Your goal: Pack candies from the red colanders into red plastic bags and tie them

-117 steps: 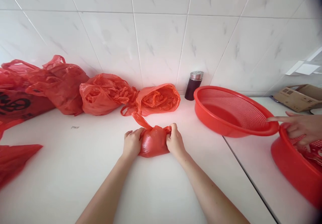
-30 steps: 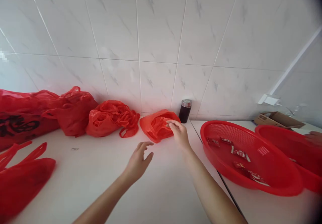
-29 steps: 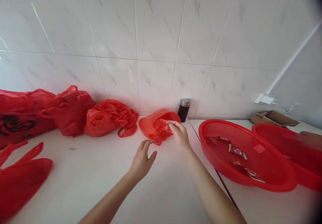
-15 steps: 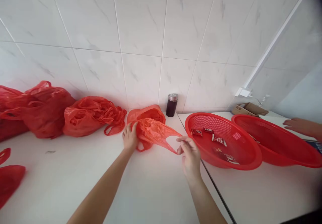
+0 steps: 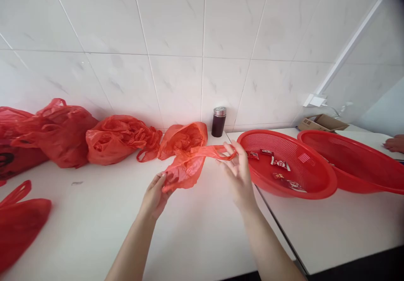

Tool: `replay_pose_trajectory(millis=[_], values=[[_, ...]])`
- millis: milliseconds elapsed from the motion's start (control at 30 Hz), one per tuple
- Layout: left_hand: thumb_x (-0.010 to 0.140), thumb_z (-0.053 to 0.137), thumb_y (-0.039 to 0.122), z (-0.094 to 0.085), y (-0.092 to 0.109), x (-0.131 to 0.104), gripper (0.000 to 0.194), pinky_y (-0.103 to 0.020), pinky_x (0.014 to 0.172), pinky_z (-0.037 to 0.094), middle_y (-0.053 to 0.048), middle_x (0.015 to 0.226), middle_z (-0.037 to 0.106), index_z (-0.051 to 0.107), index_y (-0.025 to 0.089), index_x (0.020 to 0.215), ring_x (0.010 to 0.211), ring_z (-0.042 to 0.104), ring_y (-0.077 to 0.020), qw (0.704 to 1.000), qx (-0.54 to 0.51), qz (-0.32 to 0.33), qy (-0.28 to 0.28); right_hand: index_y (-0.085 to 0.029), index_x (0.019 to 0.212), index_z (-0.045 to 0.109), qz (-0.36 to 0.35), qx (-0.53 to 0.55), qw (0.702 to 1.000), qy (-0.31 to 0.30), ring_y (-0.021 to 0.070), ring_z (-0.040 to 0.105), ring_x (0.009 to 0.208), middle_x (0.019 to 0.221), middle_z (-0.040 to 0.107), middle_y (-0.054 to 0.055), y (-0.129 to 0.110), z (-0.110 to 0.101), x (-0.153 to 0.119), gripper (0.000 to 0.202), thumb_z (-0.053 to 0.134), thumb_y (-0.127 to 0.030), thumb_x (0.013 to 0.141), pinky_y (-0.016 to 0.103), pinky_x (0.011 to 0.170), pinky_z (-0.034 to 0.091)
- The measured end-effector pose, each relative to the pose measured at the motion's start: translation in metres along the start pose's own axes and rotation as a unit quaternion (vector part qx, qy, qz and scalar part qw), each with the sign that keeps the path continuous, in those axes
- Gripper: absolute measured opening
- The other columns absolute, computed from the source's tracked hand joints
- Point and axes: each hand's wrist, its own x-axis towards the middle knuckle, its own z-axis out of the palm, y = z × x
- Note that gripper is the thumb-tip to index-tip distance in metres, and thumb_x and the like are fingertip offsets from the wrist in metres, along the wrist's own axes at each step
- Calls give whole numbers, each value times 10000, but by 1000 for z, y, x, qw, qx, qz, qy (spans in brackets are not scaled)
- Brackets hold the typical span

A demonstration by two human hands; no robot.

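Observation:
A thin red plastic bag [image 5: 188, 172] is stretched between my hands above the white table. My left hand [image 5: 155, 197] pinches its near-left edge. My right hand [image 5: 238, 173] has the bag's handles looped about its fingers, near the red basket. Behind the held bag lies another red plastic bag [image 5: 198, 131], open and slumped, with crumpled red plastic inside. Where the two bags meet, I cannot tell them fully apart.
Full red bags [image 5: 67, 136] and a bundle of crumpled bags [image 5: 115, 140] line the wall at left. A dark flask [image 5: 218, 123] stands at the wall. Right are a red basket [image 5: 331, 186] with several wrapped snacks, a second basket [image 5: 356, 159], a cardboard box [image 5: 315, 123] and another person's hand [image 5: 396, 143].
The bag in my hands has come off the pile toward me and spread out. My left hand has moved nearer, my right hand slightly up. The other person's hand has drawn back right.

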Motion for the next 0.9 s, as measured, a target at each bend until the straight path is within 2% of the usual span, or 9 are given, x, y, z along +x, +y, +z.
replay_pose_trajectory(millis=[167, 300, 367, 467, 567, 633, 733, 833, 900], values=[[754, 727, 374, 20, 2, -29, 241, -275, 748, 560, -35, 943, 683, 652, 199, 902, 816, 654, -149, 985, -134, -67, -80, -286, 1289, 480, -34, -188, 973, -131, 215, 573, 1163, 1254, 607, 64, 9, 19, -15, 382, 508, -258, 910, 414, 986, 455], [795, 704, 349, 22, 3, -42, 205, -282, 658, 561, -17, 834, 673, 671, 192, 924, 688, 631, -140, 964, -193, -109, -146, -254, 934, 656, -44, -337, 914, -220, 208, 632, 885, 916, 700, 25, 25, 20, -19, 189, 512, -169, 846, 351, 783, 486], [851, 637, 342, 13, 5, -41, 167, -287, 649, 563, -10, 816, 687, 672, 211, 948, 677, 642, -145, 955, -238, -136, -116, -259, 809, 675, -15, -354, 893, -279, 179, 616, 694, 722, 674, -7, 33, 11, -25, 154, 561, -157, 788, 292, 647, 467], [941, 478, 300, -9, 10, -32, 212, -247, 686, 559, 2, 809, 707, 671, 224, 897, 711, 665, -128, 950, -277, -147, -10, -274, 692, 683, 90, -337, 850, -394, 93, 471, 377, 526, 594, -69, 40, -5, -41, 159, 592, -148, 724, 214, 432, 354], [958, 414, 267, -27, 13, -24, 280, -227, 669, 555, -2, 795, 706, 661, 210, 838, 703, 669, -121, 950, -270, -156, 35, -289, 664, 700, 174, -280, 812, -482, 69, 426, 273, 463, 574, -103, 32, -15, -50, 190, 583, -150, 717, 191, 340, 289], [935, 456, 250, -30, 12, -24, 237, -232, 624, 553, -3, 764, 698, 656, 197, 819, 659, 660, -124, 951, -254, -173, 37, -303, 746, 723, 137, -257, 822, -489, 88, 537, 365, 546, 639, -92, 21, -11, -49, 182, 592, -177, 743, 187, 372, 345], [878, 551, 247, -19, 6, -33, 153, -233, 571, 540, 8, 690, 662, 635, 187, 765, 587, 635, -122, 953, -226, -202, 10, -296, 903, 708, 15, -269, 865, -422, 129, 660, 675, 798, 718, -45, 10, 9, -42, 225, 519, -188, 842, 227, 586, 476], [805, 657, 279, -4, 2, -47, 104, -239, 581, 540, 5, 712, 652, 631, 185, 769, 597, 638, -131, 953, -196, -224, -49, -293, 1003, 682, -49, -291, 886, -358, 159, 651, 910, 995, 710, -14, 23, 26, -35, 310, 442, -141, 879, 293, 769, 496], [769, 701, 277, -1, 3, -54, 118, -250, 585, 542, -9, 753, 658, 637, 187, 813, 629, 651, -148, 950, -179, -239, -89, -313, 996, 695, -41, -331, 884, -327, 181, 652, 924, 1033, 701, -13, 42, 23, -29, 311, 525, -134, 807, 288, 714, 498]])
